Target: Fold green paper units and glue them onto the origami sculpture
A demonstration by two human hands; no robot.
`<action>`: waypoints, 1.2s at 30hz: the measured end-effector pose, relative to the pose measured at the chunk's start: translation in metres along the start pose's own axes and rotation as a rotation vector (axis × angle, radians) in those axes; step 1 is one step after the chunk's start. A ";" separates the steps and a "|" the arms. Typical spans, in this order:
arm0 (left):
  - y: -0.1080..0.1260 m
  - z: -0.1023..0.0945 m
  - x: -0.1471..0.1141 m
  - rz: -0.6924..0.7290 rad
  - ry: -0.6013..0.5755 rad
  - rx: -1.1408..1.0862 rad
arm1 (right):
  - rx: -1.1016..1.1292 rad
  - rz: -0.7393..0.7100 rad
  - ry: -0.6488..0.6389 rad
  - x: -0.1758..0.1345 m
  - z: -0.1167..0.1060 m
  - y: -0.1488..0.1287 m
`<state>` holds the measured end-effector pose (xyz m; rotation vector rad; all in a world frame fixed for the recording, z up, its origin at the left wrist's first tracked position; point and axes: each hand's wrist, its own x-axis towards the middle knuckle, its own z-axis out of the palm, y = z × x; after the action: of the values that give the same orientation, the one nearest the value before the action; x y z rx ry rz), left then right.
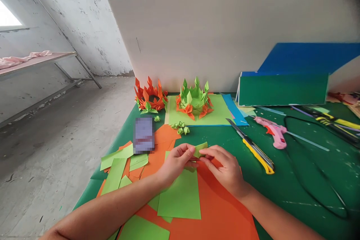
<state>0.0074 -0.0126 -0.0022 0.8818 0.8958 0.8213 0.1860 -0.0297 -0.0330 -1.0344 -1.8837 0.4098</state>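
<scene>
Between both hands, above the papers, is a small folded piece of green paper (201, 149). My left hand (181, 159) pinches its left side between thumb and fingers. At its right side the fingertips of my right hand (225, 165) are closed on it. Beneath the hands lie a green paper sheet (180, 198) and a large orange sheet (222, 210). Several small folded green paper pieces (181, 128) rest just beyond. Farther back stand a green paper crown (195, 99) with orange flowers and an orange paper crown (150, 95) with green pieces.
To the right lie a yellow utility knife (254, 153), a pink glue gun (274, 131) with its black cord, and pliers (334, 120). A blurred-out rectangular object (143, 135) sits at left among paper scraps (114, 176). A white board (191, 41) stands behind the green table (222, 137).
</scene>
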 end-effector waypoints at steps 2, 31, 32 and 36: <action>-0.001 0.000 0.000 0.010 0.011 0.031 | -0.007 0.005 -0.025 0.000 0.000 -0.001; -0.006 0.000 -0.003 0.097 -0.116 0.277 | -0.095 -0.031 -0.055 0.001 0.000 0.003; -0.006 0.000 -0.003 0.106 -0.110 0.276 | -0.108 -0.051 -0.052 0.001 0.000 0.003; -0.011 0.000 -0.001 0.115 -0.073 0.273 | -0.177 -0.159 -0.030 0.000 0.000 0.005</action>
<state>0.0091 -0.0172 -0.0116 1.2035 0.9130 0.7704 0.1887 -0.0266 -0.0357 -0.9879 -2.0406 0.1691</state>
